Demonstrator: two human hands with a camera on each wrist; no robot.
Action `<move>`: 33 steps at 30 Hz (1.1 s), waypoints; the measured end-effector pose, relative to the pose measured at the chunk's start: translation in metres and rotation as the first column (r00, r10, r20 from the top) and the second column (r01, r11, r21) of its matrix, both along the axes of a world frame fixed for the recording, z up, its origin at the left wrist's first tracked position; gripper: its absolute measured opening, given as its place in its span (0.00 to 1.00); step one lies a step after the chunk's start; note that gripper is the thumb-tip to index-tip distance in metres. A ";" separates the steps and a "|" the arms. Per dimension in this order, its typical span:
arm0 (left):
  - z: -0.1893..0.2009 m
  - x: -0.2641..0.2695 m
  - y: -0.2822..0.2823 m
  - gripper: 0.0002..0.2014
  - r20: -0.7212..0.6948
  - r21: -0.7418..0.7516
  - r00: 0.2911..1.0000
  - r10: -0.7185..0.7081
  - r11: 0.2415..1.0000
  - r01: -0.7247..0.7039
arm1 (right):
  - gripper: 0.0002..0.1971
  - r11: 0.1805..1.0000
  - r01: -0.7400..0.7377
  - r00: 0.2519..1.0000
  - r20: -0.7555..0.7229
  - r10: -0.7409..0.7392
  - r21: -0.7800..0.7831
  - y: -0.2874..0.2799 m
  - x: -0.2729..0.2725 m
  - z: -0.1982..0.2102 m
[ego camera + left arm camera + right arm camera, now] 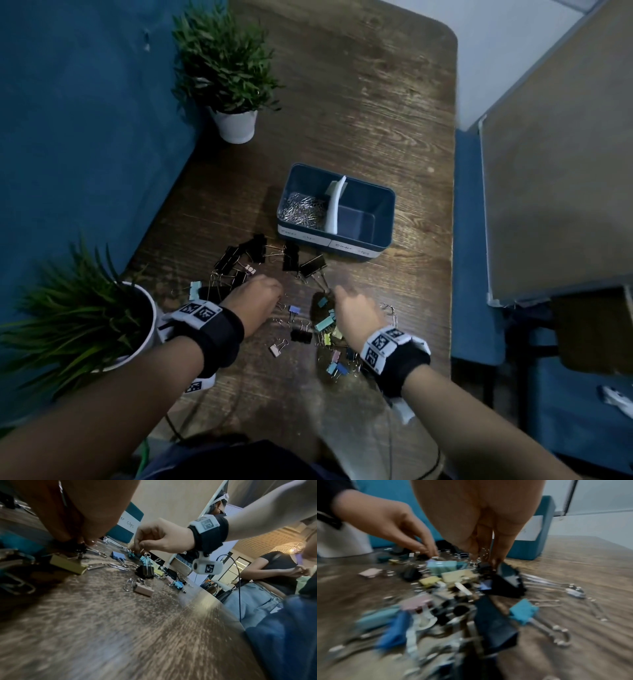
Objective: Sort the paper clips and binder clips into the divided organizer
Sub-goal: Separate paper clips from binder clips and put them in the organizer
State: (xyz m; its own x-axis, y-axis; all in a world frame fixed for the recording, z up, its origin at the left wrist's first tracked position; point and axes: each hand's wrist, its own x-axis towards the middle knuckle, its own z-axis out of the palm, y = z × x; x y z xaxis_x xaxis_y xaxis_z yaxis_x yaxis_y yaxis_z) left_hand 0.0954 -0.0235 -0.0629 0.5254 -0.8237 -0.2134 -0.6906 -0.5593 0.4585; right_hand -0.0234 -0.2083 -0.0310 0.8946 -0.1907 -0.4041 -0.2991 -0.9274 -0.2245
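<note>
The blue divided organizer (387, 205) stands mid-table. Its left compartment holds a heap of silver paper clips (303, 210); the right one shows a bare floor. Black binder clips (246, 253) and pastel binder clips (325, 323) lie scattered in front of it. My left hand (279, 296) reaches down among them with its fingertips (431, 553) pinched together on something small that I cannot make out. My right hand (139, 549) pinches a silver wire clip (143, 551) just above the pile, beside a large black binder clip (312, 264).
A potted plant (233, 68) stands at the far left of the wooden table and another plant (85, 318) by my left wrist. A framed board (555, 171) leans past the table's right edge. Another person (274, 572) stands near that side.
</note>
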 end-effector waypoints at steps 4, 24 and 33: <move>0.008 -0.002 -0.006 0.11 -0.051 -0.045 0.999 0.018 0.999 -0.021 | 0.10 0.996 -0.055 0.995 0.086 0.049 0.072 0.016 -0.001 0.007; 0.010 0.000 -0.004 0.11 -0.072 -0.087 0.997 -0.010 0.996 0.003 | 0.12 0.971 0.239 0.959 0.155 -0.238 0.015 -0.021 0.026 0.002; 0.015 0.004 0.004 0.09 -0.099 -0.092 0.974 0.204 0.973 -0.213 | 0.13 0.983 0.086 0.968 0.220 -0.121 0.163 0.001 0.052 -0.005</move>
